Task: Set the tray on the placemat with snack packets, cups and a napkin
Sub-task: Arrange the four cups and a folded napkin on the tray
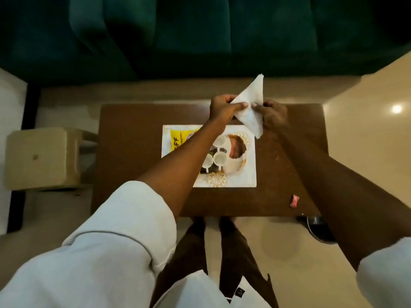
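Both hands, left hand (223, 107) and right hand (272, 115), pinch a folded white napkin (250, 107) above the table (133, 152). Below sit white cups (219, 160) and a yellow packet (175, 141).

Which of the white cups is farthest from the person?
The cup at the top of the group, just right of the left forearm. The other two cups sit side by side nearer the person.
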Tool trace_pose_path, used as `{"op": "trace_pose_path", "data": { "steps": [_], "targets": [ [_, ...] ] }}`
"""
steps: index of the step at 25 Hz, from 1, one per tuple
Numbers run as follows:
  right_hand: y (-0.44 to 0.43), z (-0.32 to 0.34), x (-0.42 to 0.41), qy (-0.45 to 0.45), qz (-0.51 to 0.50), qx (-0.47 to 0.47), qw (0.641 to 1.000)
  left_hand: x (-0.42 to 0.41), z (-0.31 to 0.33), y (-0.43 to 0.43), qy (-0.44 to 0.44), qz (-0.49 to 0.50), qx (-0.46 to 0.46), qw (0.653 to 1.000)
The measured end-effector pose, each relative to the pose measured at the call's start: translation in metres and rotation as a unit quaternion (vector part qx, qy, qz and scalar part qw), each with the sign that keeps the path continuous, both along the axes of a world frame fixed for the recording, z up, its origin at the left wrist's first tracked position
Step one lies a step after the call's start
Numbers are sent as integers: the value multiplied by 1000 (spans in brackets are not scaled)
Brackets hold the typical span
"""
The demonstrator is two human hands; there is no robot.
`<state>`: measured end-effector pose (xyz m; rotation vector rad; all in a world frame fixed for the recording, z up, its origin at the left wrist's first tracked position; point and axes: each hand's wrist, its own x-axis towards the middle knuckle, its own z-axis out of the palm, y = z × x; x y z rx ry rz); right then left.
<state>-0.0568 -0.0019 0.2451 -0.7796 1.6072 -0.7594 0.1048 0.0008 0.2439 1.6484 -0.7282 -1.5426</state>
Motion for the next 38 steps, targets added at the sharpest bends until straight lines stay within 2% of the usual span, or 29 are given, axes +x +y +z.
{"op": "trace_pose_path", "data": {
  "steps": [2,4,7,10,17,21,27,33,38],
  "targets": [
    [19,-84,-17,27,7,52,998,-11,-80,28,-27,8,74,997],
    [34,-159,-24,47,-15,77,996,-12,-150,57,-41,66,98,992],
    [44,-230,-22,31,-53,106,992,-12,-206,93,-70,118,93,986],
    [58,-269,-6,64,-44,139,987,-12,-233,120,-121,90,83,985],
    [60,-261,13,218,-23,144,965,-27,-224,104,-169,57,66,982],
    [61,-257,15,260,18,139,955,-28,-218,103,-245,40,83,965],
    [69,-253,10,266,-5,134,955,-29,-217,113,-282,4,52,958],
    [81,-230,-30,249,-32,109,962,-91,-203,100,-242,-76,7,967],
    [77,-203,-125,282,-90,121,947,-188,-192,83,-172,-149,14,974]
  ]
}}
